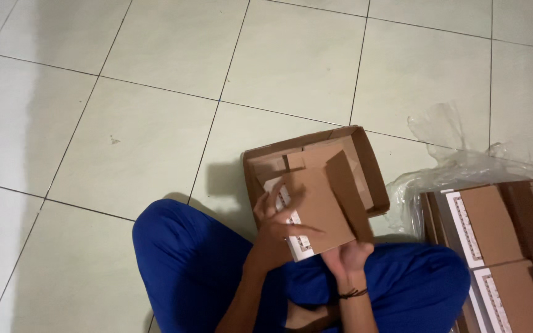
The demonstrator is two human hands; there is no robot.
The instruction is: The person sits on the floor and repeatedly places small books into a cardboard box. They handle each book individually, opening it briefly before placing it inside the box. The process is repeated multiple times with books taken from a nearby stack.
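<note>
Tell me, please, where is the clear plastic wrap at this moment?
In the head view, the clear plastic wrap lies on the tiled floor at the right, just behind the stack of flat cardboard pieces and right of the open cardboard box.

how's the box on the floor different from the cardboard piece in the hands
The open box is folded up into a tray with raised walls; the flat cardboard piece is only partly folded. The box rests on the tiled floor; the piece is lifted between the left hand and right hand. Both are brown cardboard.
</note>
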